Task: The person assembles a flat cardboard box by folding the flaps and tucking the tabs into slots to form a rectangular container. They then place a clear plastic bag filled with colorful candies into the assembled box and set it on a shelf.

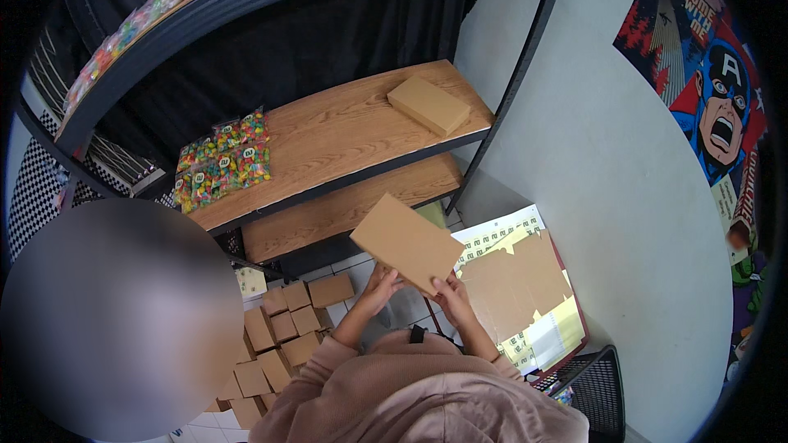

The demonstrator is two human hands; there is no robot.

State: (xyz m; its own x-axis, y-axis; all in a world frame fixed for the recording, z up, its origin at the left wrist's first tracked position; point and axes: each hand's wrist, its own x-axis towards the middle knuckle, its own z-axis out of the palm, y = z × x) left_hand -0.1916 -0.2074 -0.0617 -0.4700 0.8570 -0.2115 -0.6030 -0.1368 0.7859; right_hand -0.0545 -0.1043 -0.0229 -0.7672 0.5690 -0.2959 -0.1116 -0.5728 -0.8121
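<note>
A flat brown cardboard box (408, 239) is held out in front of me, its broad face up and tilted. My left hand (379, 289) grips its near left edge, fingers partly hidden underneath. On the near right corner, my right hand (451, 297) is closed with the thumb along the edge. Another closed cardboard box (429, 106) of similar shape lies at the right end of the wooden shelf (328, 131) ahead. Bags of colourful candy (226, 171) rest in rows at that shelf's left end.
Many small cardboard boxes (283, 326) are piled on the floor at lower left. To my right, a cardboard sheet (517, 287) lies over papers and yellow label sheets (558, 332). A black mesh basket (599, 394) stands nearby. A blurred round shape (123, 320) covers the left.
</note>
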